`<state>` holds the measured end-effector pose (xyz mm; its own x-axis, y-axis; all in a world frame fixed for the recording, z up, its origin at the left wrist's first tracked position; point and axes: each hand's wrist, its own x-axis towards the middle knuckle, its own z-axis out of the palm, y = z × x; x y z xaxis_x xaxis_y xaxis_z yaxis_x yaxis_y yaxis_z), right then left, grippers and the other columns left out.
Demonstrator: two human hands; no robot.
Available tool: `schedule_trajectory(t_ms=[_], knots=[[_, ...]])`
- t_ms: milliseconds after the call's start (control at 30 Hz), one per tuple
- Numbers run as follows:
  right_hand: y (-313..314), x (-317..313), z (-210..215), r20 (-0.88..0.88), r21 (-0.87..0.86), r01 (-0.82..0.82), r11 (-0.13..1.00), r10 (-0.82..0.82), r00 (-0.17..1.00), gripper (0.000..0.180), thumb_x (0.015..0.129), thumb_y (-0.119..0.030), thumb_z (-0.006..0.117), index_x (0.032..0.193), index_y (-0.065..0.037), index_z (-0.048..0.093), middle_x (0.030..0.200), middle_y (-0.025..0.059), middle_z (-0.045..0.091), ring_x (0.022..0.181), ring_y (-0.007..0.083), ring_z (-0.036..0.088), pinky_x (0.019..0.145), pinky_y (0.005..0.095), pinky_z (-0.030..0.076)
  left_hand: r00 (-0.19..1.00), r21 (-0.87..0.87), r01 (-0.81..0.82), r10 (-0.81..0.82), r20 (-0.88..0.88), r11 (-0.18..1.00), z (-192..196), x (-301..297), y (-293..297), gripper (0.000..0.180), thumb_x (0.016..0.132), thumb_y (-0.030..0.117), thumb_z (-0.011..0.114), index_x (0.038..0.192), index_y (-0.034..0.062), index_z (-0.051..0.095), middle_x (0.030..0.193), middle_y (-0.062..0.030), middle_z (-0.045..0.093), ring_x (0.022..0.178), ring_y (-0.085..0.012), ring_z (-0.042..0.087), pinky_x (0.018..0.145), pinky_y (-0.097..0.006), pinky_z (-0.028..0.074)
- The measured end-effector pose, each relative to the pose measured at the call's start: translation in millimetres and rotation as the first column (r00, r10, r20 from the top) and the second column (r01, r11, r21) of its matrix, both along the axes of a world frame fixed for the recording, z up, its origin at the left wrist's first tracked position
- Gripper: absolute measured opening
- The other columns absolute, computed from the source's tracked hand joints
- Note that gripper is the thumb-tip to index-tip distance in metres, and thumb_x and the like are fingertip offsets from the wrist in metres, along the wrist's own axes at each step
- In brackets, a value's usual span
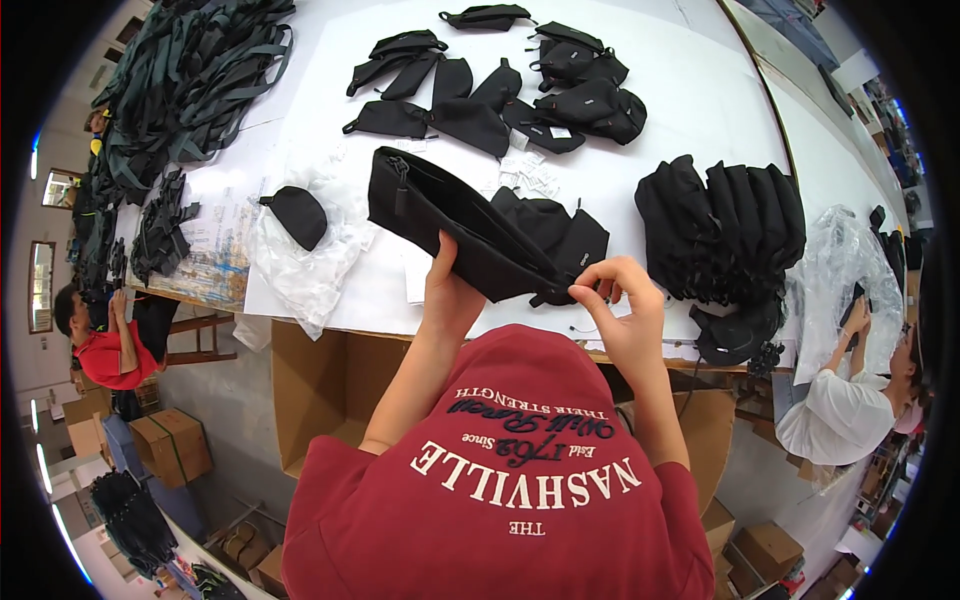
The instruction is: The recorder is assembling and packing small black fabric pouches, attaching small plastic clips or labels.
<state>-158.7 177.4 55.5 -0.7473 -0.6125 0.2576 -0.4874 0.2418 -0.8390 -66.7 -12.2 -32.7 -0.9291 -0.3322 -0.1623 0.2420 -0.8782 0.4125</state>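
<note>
A black zip pouch is held up above the near edge of the table, its mouth gaping and a zipper pull hanging at its left end. My left hand grips it from below, thumb on the near side. At the pouch's right corner, the thumb and forefinger of my right hand pinch together; any small piece between them is too small to tell. Behind the raised pouch lie more black pouches, partly covered by it.
Black bags lie across the table. A stacked row of black pouches stands to the right, a plastic bag with one pouch to the left. Dark straps pile far left. Co-workers sit at both sides.
</note>
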Motion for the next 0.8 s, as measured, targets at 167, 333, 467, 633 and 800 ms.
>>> schedule_trajectory(t_ms=[167, 333, 467, 633, 800], knots=[[8.3, -6.4, -10.9, 0.052, -0.02, -0.048, 0.999, 0.049, 0.997, 0.009, 0.078, -0.009, 0.07, 0.084, -0.005, 0.064, 0.083, 0.0025, 0.06, 0.061, 0.0116, 0.047, 0.056, 0.026, 0.036, 0.981, -0.227, -0.17, 0.186, 0.052, 0.959, 25.9, -8.0, 15.0, 0.045, 0.09, 0.027, 0.063, 0.126, 0.0057, 0.049, 0.118, -0.0061, 0.058, 0.11, -0.0193, 0.056, 0.097, -0.035, 0.044], [-1.7, -14.2, 16.4, -0.047, -0.102, 0.042, 0.994, -0.047, 0.998, 0.015, 0.08, -0.003, 0.067, 0.094, -0.004, 0.065, 0.09, 0.0043, 0.062, 0.065, 0.0101, 0.053, 0.057, 0.0234, 0.038, 0.973, -0.365, 0.049, 0.038, 0.227, 0.93, 38.3, -9.3, 25.7, 0.035, 0.083, 0.016, 0.069, 0.111, -0.0006, 0.059, 0.098, -0.0074, 0.065, 0.087, -0.0147, 0.064, 0.078, -0.027, 0.052], [-12.3, -25.9, 20.9, -0.264, -0.196, 0.049, 0.979, -0.101, 0.959, 0.023, 0.077, 0.004, 0.066, 0.099, -0.005, 0.064, 0.087, 0.0045, 0.064, 0.066, 0.0104, 0.056, 0.054, 0.0227, 0.039, 0.96, -0.428, 0.218, -0.114, 0.255, 0.877, 48.8, -9.0, 38.5, 0.036, 0.082, 0.015, 0.07, 0.112, -0.001, 0.059, 0.099, -0.0074, 0.065, 0.086, -0.0138, 0.063, 0.078, -0.027, 0.051], [-3.9, -33.6, 17.5, -0.391, -0.242, 0.127, 0.962, -0.217, 0.895, 0.015, 0.078, 0.003, 0.067, 0.09, -0.005, 0.064, 0.082, 0.004, 0.063, 0.056, 0.0101, 0.052, 0.047, 0.0231, 0.035, 0.935, -0.383, 0.273, -0.149, 0.323, 0.882, 54.0, -7.9, 47.3, 0.036, 0.081, 0.014, 0.07, 0.111, -0.001, 0.059, 0.099, -0.0074, 0.065, 0.086, -0.0137, 0.064, 0.078, -0.027, 0.051], [-5.5, -14.1, 2.4, -0.11, -0.3, 0.073, 0.951, -0.111, 0.988, 0.016, 0.08, 0.009, 0.059, 0.089, -0.003, 0.064, 0.08, 0.003, 0.058, 0.058, 0.0068, 0.049, 0.048, 0.0198, 0.034, 0.907, -0.109, 0.262, -0.206, 0.367, 0.959, 60.0, -12.8, 54.0, 0.033, 0.082, 0.015, 0.068, 0.11, -0.0005, 0.059, 0.096, -0.0063, 0.066, 0.085, -0.0136, 0.064, 0.077, -0.027, 0.052]])
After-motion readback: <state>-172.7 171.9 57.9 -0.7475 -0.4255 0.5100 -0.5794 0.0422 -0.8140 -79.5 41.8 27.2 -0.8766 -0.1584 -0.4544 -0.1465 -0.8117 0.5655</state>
